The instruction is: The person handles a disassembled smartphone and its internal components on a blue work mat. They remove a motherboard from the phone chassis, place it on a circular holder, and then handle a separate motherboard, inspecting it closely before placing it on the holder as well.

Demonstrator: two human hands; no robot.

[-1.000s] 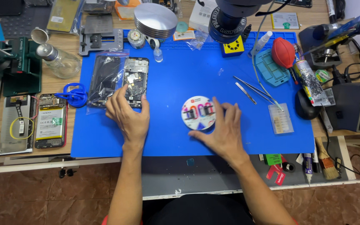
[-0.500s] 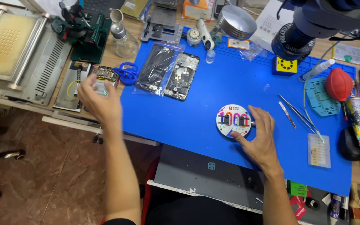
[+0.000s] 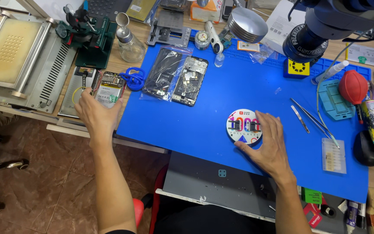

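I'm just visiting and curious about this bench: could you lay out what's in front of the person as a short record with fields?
Surface: blue work mat on a wooden bench
Left hand: on an opened phone lying off the mat's left edge
Right hand: resting against a round white disc on the mat
Also on mat: second opened phone, tweezers
Left of mat: flat metal machine
Top right: microscope head
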